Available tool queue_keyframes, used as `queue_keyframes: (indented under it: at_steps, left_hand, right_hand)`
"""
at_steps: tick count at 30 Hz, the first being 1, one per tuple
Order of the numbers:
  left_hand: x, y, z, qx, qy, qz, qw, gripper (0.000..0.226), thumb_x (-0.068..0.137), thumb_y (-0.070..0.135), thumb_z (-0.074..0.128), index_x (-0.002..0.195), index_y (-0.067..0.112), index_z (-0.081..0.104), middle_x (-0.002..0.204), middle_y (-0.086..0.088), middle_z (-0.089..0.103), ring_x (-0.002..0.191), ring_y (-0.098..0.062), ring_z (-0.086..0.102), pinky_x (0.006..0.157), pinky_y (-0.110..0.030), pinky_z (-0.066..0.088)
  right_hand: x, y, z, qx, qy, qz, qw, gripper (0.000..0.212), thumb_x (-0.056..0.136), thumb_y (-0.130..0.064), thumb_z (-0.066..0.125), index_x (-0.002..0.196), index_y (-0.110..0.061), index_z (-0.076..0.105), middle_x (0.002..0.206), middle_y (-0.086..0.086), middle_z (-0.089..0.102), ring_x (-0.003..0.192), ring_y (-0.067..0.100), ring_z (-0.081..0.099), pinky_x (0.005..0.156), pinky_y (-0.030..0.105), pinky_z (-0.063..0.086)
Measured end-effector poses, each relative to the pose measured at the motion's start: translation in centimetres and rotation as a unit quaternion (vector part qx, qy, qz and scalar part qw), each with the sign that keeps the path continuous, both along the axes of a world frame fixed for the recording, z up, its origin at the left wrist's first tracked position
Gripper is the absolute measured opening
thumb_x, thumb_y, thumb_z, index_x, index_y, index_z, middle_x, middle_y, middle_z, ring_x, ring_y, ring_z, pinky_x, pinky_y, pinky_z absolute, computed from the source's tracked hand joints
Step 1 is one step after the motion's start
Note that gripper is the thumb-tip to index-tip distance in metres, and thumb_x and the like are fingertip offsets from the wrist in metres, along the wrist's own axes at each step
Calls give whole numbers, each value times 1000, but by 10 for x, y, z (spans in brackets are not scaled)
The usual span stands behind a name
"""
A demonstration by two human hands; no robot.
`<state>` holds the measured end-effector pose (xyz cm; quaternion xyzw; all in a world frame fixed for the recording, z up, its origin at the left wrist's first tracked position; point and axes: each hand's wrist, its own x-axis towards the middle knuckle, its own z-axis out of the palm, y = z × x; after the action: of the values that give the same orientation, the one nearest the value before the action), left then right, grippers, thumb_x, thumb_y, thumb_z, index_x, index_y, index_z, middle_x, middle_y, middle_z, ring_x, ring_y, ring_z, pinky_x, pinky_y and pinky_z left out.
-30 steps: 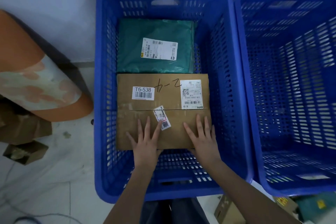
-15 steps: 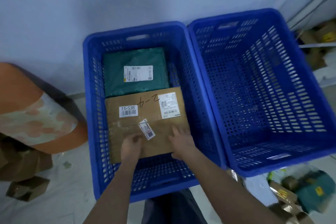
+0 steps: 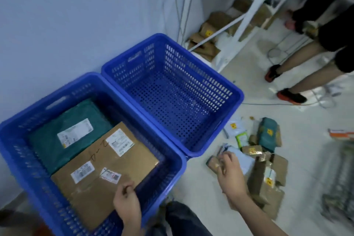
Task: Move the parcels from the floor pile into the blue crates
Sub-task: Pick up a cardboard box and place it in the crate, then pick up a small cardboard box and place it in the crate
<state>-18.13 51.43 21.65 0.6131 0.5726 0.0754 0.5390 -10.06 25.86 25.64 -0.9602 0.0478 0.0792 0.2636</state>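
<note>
My right hand (image 3: pixel 230 170) has left the cardboard box (image 3: pixel 104 174) and is reaching over the floor pile (image 3: pixel 262 163), fingers curling, grip unclear. My left hand (image 3: pixel 126 200), fingers curled, is resting on the box's near edge in the near crate (image 3: pixel 173 166); green parcel (image 3: pixel 63 136) behind; far crate (image 3: pixel 232 105) beyond.

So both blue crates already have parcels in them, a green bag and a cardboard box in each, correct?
Not quite. The head view shows only the near crate holding the green bag and the cardboard box. The far crate is still empty.
</note>
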Motion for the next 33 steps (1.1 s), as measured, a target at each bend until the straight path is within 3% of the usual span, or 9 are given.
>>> queue_keyframes:
  at_steps: [3,6,9,12,17,23,28,31,33]
  left_hand:
    - [3,-4,-5,-7,3,-55,998,22,86,-14,45,86,-5,65,97,-26,66,83,-19,64,76,-11,45]
    - [27,-20,-6,-18,31,-128,991,20,90,-6,45,90,-2,65,99,-23,67,97,-33,63,92,-41,46]
    - [55,-57,5,43,24,-243,969,19,93,1,46,85,7,62,85,-12,63,82,-28,58,77,-38,46]
    - [77,-125,11,84,-12,-445,891,26,93,1,47,77,19,57,73,-4,60,67,-25,56,62,-33,41]
    - [100,-249,-35,53,122,-695,707,24,90,12,50,77,31,53,81,10,61,73,-4,57,66,-18,48]
    - [118,-366,-104,-46,337,-715,611,32,99,22,42,128,12,51,127,-10,56,115,-23,54,102,-28,40]
    - [146,-449,-145,-31,346,-731,587,24,91,15,43,68,21,45,87,-9,58,82,-19,53,73,-28,41]
    - [159,-494,-186,-77,350,-721,593,20,91,16,43,72,15,50,86,-15,62,81,-25,60,77,-31,47]
    - [163,-521,-217,-85,344,-732,583,14,93,23,45,90,15,57,98,-14,67,93,-28,64,84,-33,51]
  right_hand:
    - [-27,-67,-9,-12,167,-208,964,26,86,-9,56,112,-3,56,118,19,55,108,36,55,89,36,45]
    - [-57,-116,-30,45,285,-320,902,31,91,-7,50,119,6,52,111,21,59,104,37,55,86,26,43]
    - [-94,-149,-51,75,350,-373,856,12,91,-3,44,91,5,54,70,5,44,76,27,44,67,20,37]
    - [-122,-176,-74,81,387,-394,830,26,90,-12,48,65,-14,39,78,8,51,85,26,53,72,23,34]
    - [-128,-234,-101,120,417,-421,797,13,87,-18,51,86,-7,45,102,16,59,93,27,57,76,25,39]
    - [-106,-320,-135,164,387,-506,753,7,86,-16,52,85,-10,49,94,10,59,87,23,56,75,28,42]
    - [-82,-384,-188,180,374,-499,761,32,91,-21,51,119,-5,51,119,13,59,106,25,57,81,25,38]
    - [-70,-414,-229,213,335,-521,756,41,89,-22,56,126,-6,49,127,13,55,116,25,54,88,25,40]
    - [-65,-432,-259,231,306,-535,753,22,87,-23,59,109,-19,57,112,3,60,107,20,58,76,16,42]
